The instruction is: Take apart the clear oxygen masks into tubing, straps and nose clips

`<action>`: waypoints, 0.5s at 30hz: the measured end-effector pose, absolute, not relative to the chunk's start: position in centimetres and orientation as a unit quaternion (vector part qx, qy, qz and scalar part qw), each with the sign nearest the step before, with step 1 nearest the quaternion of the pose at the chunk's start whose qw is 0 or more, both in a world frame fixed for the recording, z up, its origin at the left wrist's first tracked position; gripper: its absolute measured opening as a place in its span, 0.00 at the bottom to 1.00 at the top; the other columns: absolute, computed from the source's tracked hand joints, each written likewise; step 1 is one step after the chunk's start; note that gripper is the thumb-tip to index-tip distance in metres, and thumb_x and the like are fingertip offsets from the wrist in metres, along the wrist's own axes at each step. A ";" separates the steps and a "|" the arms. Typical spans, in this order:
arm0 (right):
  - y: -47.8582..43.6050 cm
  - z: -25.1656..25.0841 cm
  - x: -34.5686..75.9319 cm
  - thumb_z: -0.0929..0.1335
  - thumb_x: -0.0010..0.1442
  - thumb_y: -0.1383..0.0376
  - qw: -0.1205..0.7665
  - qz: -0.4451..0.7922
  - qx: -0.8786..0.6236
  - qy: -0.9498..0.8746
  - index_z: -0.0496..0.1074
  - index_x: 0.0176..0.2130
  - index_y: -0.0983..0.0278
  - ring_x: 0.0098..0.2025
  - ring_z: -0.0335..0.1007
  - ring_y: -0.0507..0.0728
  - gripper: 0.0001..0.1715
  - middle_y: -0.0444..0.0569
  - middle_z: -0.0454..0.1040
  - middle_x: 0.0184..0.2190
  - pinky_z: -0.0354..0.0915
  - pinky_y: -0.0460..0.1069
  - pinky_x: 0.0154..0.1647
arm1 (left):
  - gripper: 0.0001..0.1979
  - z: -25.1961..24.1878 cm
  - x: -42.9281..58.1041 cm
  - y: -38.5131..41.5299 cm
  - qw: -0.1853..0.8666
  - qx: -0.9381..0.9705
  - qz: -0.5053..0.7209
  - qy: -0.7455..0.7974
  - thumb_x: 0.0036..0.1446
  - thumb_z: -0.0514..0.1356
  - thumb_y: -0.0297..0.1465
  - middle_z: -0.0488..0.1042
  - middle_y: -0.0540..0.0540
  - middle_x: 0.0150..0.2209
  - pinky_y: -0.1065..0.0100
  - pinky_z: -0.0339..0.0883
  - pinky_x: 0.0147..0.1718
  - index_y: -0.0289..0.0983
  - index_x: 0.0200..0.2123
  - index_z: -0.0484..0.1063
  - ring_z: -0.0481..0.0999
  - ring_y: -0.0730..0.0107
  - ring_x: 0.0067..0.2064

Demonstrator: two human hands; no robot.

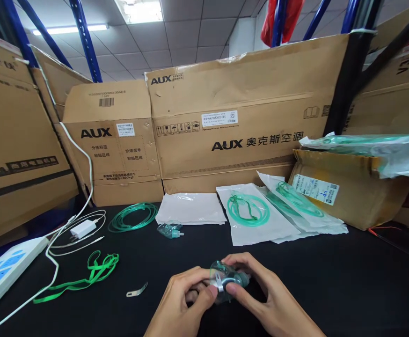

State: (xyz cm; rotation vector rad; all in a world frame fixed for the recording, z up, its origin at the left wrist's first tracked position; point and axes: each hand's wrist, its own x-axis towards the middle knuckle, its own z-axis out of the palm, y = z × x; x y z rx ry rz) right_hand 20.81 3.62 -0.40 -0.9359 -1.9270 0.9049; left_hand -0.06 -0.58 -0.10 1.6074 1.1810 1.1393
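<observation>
Green tubing [118, 226] lay coiled near the worktop's [317, 276] back edge; towards its front, left hand [186, 297] and right hand [260, 292] gripped a translucent oxygen mask [230, 274] bearing a silver strip [219, 282].

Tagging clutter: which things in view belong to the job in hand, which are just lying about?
Likely the job's:
clear mask, in left hand and right hand
second mask
green strap
small metal piece
tubing coil
bagged tubing

Seemingly just lying about:
power strip
white charger
AUX carton
</observation>
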 end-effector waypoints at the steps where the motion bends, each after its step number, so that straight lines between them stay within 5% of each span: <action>1: 3.5 -0.3 20.7 0.72 0.66 0.60 0.396 0.355 -0.372 -0.761 0.75 0.50 0.56 0.49 0.78 0.60 0.12 0.46 0.82 0.46 0.72 0.53 0.53 | 0.17 0.0 0.0 -0.6 0.417 0.633 0.455 0.468 0.66 0.62 0.42 0.72 0.48 0.33 0.75 0.54 0.21 0.35 0.44 0.84 0.64 0.76 0.25; 6: 2.8 0.1 19.8 0.71 0.60 0.66 0.427 0.303 -0.368 -0.768 0.78 0.49 0.58 0.46 0.81 0.60 0.15 0.48 0.84 0.44 0.74 0.51 0.50 | 0.10 -0.2 0.4 -0.4 0.400 0.629 0.482 0.460 0.63 0.64 0.36 0.74 0.47 0.38 0.77 0.62 0.24 0.36 0.40 0.82 0.76 0.76 0.28; 12: 3.0 -0.1 19.2 0.69 0.60 0.68 0.457 0.258 -0.356 -0.773 0.81 0.46 0.59 0.43 0.84 0.59 0.14 0.47 0.86 0.41 0.76 0.47 0.47 | 0.09 -1.0 0.7 -0.2 0.398 0.588 0.518 0.476 0.63 0.65 0.36 0.77 0.49 0.38 0.85 0.54 0.13 0.38 0.39 0.72 0.68 0.87 0.17; 15: 3.4 -0.4 19.5 0.70 0.61 0.66 0.464 0.257 -0.370 -0.763 0.81 0.45 0.59 0.43 0.84 0.59 0.13 0.48 0.87 0.42 0.76 0.47 0.47 | 0.10 -1.2 0.8 -0.2 0.376 0.622 0.508 0.462 0.63 0.64 0.38 0.77 0.45 0.42 0.86 0.61 0.12 0.36 0.37 0.76 0.75 0.83 0.21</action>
